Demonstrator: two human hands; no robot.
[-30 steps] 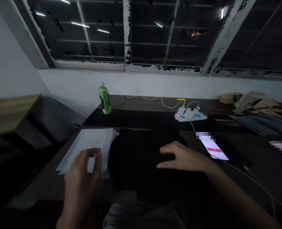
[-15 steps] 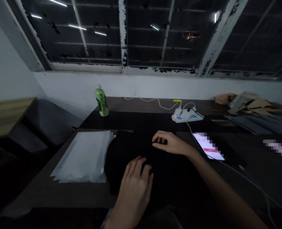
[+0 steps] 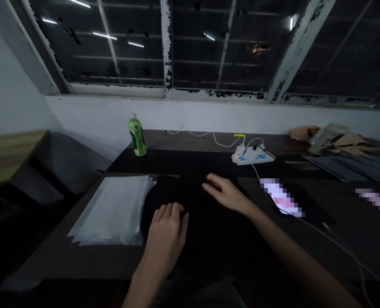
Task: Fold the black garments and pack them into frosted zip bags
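Note:
A black cloth item (image 3: pixel 196 239), probably a garment, lies spread on the table in front of me; its folds and outline are mostly lost in the dark. My left hand (image 3: pixel 167 233) rests on its left part, fingers curled down into the fabric and thumb alongside, with the fingertips partly hidden. Over the upper right part of the cloth is my right hand (image 3: pixel 227 194), its fingers and thumb apart, pointing left. A stack of translucent plastic bags (image 3: pixel 113 209) lies just left of the cloth.
A green bottle (image 3: pixel 138 136) stands at the back left. Behind the cloth sits a white power strip (image 3: pixel 253 158) with plugs and cables. On the right lie a lit phone (image 3: pixel 281 199), a white cable (image 3: pixel 337 244), and brown paper packaging (image 3: pixel 347 143).
My left hand has moved left and its fingers have curled in. My right hand has shifted slightly, with the gap between its thumb and fingers now turned further left.

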